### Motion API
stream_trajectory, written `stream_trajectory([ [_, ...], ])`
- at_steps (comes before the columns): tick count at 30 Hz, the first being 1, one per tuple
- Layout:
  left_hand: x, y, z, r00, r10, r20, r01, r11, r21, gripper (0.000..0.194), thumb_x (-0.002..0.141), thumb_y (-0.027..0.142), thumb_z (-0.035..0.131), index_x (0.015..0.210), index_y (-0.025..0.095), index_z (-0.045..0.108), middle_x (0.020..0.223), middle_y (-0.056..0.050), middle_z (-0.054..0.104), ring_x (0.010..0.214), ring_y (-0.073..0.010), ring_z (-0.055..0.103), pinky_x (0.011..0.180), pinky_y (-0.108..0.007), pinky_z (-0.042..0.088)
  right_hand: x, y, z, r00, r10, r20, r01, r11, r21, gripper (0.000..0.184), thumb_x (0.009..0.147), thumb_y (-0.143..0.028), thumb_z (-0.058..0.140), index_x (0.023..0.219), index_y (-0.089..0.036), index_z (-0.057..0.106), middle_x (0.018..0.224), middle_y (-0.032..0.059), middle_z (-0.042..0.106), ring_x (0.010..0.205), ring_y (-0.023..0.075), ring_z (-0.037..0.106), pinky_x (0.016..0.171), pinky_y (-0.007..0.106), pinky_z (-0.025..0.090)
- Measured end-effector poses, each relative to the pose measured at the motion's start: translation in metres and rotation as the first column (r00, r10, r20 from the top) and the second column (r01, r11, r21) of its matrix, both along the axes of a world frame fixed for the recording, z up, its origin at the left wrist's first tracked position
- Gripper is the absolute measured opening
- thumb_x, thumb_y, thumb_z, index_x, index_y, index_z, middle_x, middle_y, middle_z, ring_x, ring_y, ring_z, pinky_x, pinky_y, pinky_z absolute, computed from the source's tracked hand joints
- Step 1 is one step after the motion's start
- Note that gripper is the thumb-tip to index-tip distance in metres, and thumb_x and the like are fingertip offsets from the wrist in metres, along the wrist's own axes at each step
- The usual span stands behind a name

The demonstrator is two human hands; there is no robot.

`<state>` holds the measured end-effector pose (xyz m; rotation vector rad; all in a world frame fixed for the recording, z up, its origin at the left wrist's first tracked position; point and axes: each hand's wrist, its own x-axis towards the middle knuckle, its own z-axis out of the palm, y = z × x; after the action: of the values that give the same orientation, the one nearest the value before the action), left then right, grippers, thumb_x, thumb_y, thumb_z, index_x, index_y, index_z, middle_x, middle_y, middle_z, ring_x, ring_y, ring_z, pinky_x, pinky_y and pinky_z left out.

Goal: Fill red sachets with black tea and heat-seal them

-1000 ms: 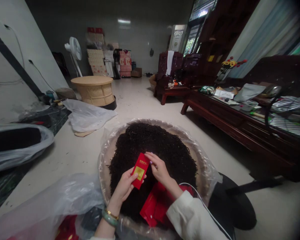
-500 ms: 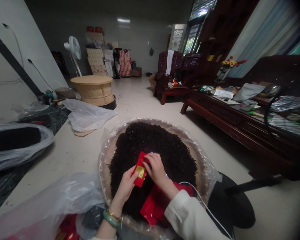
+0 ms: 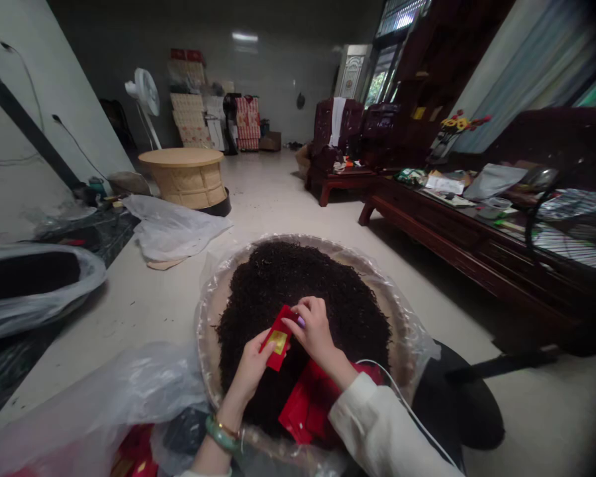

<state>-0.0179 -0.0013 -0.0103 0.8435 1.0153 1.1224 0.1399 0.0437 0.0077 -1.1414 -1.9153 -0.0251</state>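
My left hand (image 3: 256, 358) is closed around the lower part of a small red packet (image 3: 285, 318) with a gold label, its thumb beside the label. At the packet's top end are the bent, pinched fingers of my right hand (image 3: 312, 328). Something small and purple (image 3: 301, 322) shows by those fingers; I cannot make out what it is. Both hands are above a round basket (image 3: 209, 331) lined with clear plastic. Dark loose leaves, like tea (image 3: 288, 271), fill it. More red packets (image 3: 310, 404) lie at its near right side, partly under my right forearm.
A white cord (image 3: 407, 407) runs past my right sleeve. Black round base (image 3: 469, 397) stands right of the basket. Clear plastic bags (image 3: 129, 391) lie at left, beside another bag of dark contents (image 3: 27, 273). A long wooden table (image 3: 442, 228) is at right, a woven drum-shaped stand (image 3: 183, 179) further back.
My right hand has shifted slightly at the packet's top end, and the purple spot shows more clearly between its fingers. My left hand keeps its hold in nearly the same place.
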Motion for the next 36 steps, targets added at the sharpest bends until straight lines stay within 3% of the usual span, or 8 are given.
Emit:
stream_trajectory([
  [7, -0.002, 0.005, -0.003, 0.991, 0.036, -0.126, -0.026, 0.996, 0.087, 0.044, 0.068, 0.04, 0.072, 0.103, 0.013, 0.07, 0.094, -0.007, 0.074, 0.088, -0.024, 0.066, 0.085, -0.035, 0.049, -0.005, -0.005, 0.004, 0.966, 0.155, 0.209, -0.19, 0.968, 0.164, 0.024, 0.094, -0.014, 0.044, 0.073, -0.02, 0.055, 0.072, 0.0024, 0.063, 0.069, 0.0159, 0.052, 0.075, 0.032, 0.04],
  [13, -0.006, 0.002, 0.005, 0.997, 0.067, -0.026, -0.066, 0.998, 0.02, 0.053, 0.072, 0.054, 0.068, 0.105, 0.012, 0.07, 0.087, -0.009, 0.075, 0.078, -0.0219, 0.067, 0.079, -0.034, 0.051, 0.001, -0.007, 0.009, 0.933, 0.331, 0.139, -0.311, 0.939, -0.146, 0.014, 0.093, -0.016, 0.042, 0.081, -0.02, 0.05, 0.069, 0.0, 0.06, 0.061, 0.0147, 0.052, 0.076, 0.032, 0.041],
  [16, -0.008, 0.002, 0.009, 0.999, 0.051, -0.018, -0.051, 0.999, 0.005, 0.055, 0.073, 0.059, 0.065, 0.096, 0.009, 0.073, 0.077, -0.009, 0.075, 0.07, -0.0218, 0.067, 0.074, -0.034, 0.052, 0.004, -0.008, 0.016, 0.903, 0.425, 0.065, -0.381, 0.86, -0.34, 0.014, 0.092, -0.019, 0.045, 0.079, -0.021, 0.051, 0.067, -0.0026, 0.059, 0.061, 0.0144, 0.053, 0.091, 0.039, 0.04],
  [21, -0.015, 0.005, 0.006, 0.977, -0.023, -0.211, 0.035, 0.998, 0.053, 0.045, 0.07, 0.052, 0.068, 0.088, 0.011, 0.076, 0.075, -0.008, 0.076, 0.07, -0.0227, 0.067, 0.068, -0.033, 0.052, 0.004, -0.009, 0.022, 0.818, 0.568, -0.093, -0.492, 0.606, -0.625, 0.018, 0.089, -0.028, 0.056, 0.073, -0.021, 0.059, 0.068, -0.0058, 0.064, 0.072, 0.0151, 0.062, 0.108, 0.049, 0.027],
  [26, -0.026, 0.009, 0.004, 0.823, 0.015, -0.568, 0.119, 0.973, 0.197, 0.024, 0.073, 0.038, 0.065, 0.076, 0.018, 0.078, 0.079, -0.006, 0.078, 0.075, -0.024, 0.071, 0.073, -0.034, 0.054, 0.004, -0.012, 0.02, 0.813, 0.572, -0.105, -0.478, 0.555, -0.681, 0.019, 0.088, -0.022, 0.055, 0.069, -0.019, 0.057, 0.062, -0.0063, 0.055, 0.063, 0.0123, 0.054, 0.092, 0.038, 0.042],
  [30, -0.033, 0.011, 0.005, 0.717, 0.192, -0.67, 0.185, 0.874, 0.448, 0.018, 0.079, 0.03, 0.061, 0.08, 0.023, 0.077, 0.095, -0.005, 0.077, 0.088, -0.0231, 0.072, 0.084, -0.036, 0.054, 0.002, -0.016, 0.019, 0.753, 0.604, -0.259, -0.561, 0.384, -0.734, 0.014, 0.084, -0.029, 0.06, 0.076, -0.018, 0.061, 0.068, -0.0048, 0.056, 0.063, 0.0121, 0.051, 0.07, 0.026, 0.046],
  [32, -0.035, 0.013, 0.004, 0.671, 0.243, -0.701, 0.256, 0.811, 0.526, 0.02, 0.083, 0.028, 0.057, 0.081, 0.023, 0.077, 0.098, -0.006, 0.076, 0.09, -0.0221, 0.071, 0.084, -0.036, 0.055, 0.0, -0.016, 0.016, 0.72, 0.616, -0.32, -0.601, 0.324, -0.73, 0.016, 0.085, -0.034, 0.059, 0.085, -0.018, 0.063, 0.079, -0.0026, 0.061, 0.073, 0.0136, 0.054, 0.073, 0.025, 0.046],
  [36, -0.036, 0.014, 0.006, 0.515, 0.411, -0.752, 0.34, 0.708, 0.619, 0.025, 0.089, 0.023, 0.049, 0.096, 0.022, 0.073, 0.102, -0.007, 0.075, 0.107, -0.0242, 0.065, 0.092, -0.043, 0.05, -0.003, -0.01, 0.006, 0.758, 0.495, -0.424, -0.602, 0.283, -0.746, 0.037, 0.093, -0.049, 0.044, 0.094, -0.019, 0.066, 0.094, 0.0023, 0.067, 0.092, 0.0175, 0.058, 0.09, 0.031, 0.044],
])
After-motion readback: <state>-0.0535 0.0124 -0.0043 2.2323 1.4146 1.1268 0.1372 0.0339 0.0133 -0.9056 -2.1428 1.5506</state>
